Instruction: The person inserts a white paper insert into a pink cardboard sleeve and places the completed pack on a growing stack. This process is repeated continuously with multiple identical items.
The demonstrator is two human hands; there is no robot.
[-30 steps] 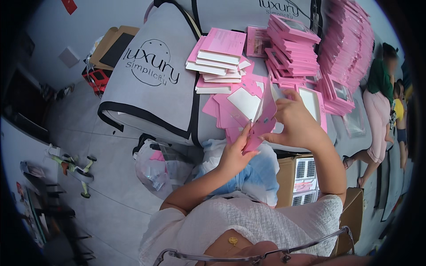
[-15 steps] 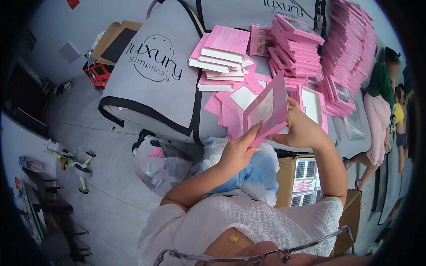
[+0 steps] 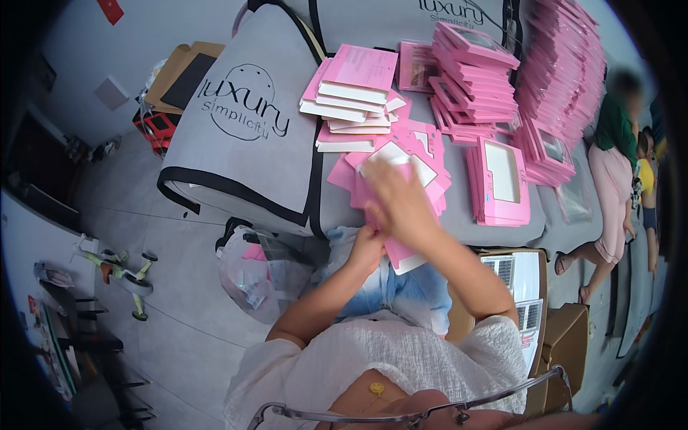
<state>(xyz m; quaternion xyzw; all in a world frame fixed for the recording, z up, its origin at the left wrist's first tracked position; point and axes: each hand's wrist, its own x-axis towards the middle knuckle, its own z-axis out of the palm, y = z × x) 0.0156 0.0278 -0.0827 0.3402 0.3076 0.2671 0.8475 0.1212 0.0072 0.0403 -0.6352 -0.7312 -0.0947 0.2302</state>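
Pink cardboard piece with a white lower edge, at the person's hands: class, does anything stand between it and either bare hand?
Nothing visible does. The left hand holds the pink cardboard piece at its left side. The right hand, blurred, overlaps it in view; whether it touches cannot be told.

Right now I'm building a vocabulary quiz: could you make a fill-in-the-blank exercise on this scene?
The blurred bare hand over the fanned pink cards is the person's ____.
The tall stack of flat boxes is coloured ____.
The grey fabric sofa cover has ____ edging.
Missing words: right; pink; black.
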